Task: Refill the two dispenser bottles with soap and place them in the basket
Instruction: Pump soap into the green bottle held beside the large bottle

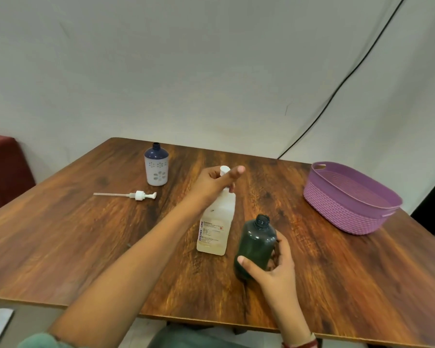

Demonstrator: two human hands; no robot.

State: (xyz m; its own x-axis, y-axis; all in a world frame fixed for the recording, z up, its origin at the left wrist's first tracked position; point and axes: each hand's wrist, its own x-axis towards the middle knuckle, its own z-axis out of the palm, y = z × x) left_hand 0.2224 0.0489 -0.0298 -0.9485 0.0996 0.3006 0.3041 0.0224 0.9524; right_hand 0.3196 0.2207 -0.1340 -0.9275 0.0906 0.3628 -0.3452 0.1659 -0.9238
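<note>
The left hand grips the top of the soap bottle standing mid-table; the right hand holds the uncapped dark bottle just beside it. The flowered bottle stands far left, the basket far right

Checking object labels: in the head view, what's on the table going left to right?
In order: loose pump head → white floral bottle, uncapped → soap refill bottle, left hand gripping its top → dark green bottle, uncapped, held by right hand → purple basket.
</note>
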